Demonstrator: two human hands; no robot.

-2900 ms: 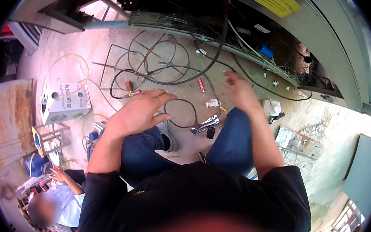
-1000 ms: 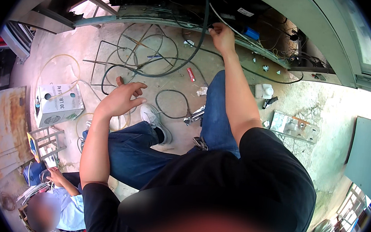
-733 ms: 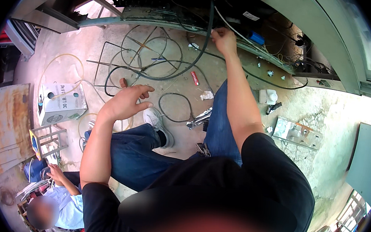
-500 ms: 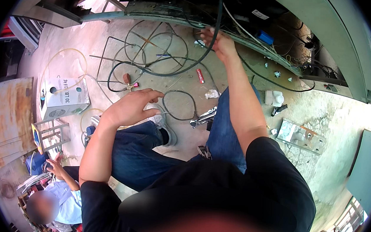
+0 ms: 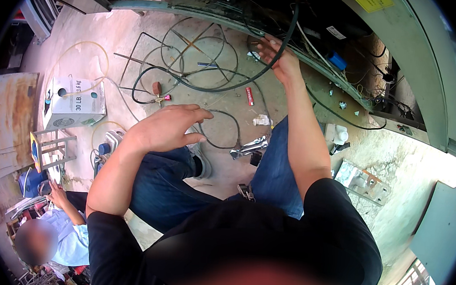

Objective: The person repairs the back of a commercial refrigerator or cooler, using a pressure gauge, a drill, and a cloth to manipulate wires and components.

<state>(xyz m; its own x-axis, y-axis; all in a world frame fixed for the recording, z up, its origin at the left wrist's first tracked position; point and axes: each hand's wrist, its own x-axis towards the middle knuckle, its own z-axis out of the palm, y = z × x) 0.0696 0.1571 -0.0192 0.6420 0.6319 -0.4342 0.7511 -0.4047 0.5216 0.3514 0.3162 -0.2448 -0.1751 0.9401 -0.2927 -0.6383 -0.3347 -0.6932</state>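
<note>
My right hand [image 5: 281, 62] reaches to the lower front edge of the open cabinet, its fingers stretched out. A thick black hose [image 5: 270, 65] hangs down across its palm side; whether the palm presses on the hose, I cannot tell. My left hand [image 5: 167, 128] is held above my left knee with thumb and fingers apart and nothing between them. Just beyond it, on the floor, lie a valve fitting [image 5: 158, 97] with a reddish knob and a loop of thin black hose [image 5: 236, 123]. A shiny metal tool [image 5: 249, 147] lies between my legs.
Coiled hoses and a metal wire frame [image 5: 181, 58] cover the floor ahead, near a red packet [image 5: 250, 96]. At left are a white carton [image 5: 75, 108] and a small metal stand [image 5: 52, 150]; another person [image 5: 62, 236] sits there. A metal plate [image 5: 362, 181] lies right.
The view has shifted, showing more of the cabinet's right side. My left hand is slightly more spread. My right hand stays by the hose at the cabinet edge.
</note>
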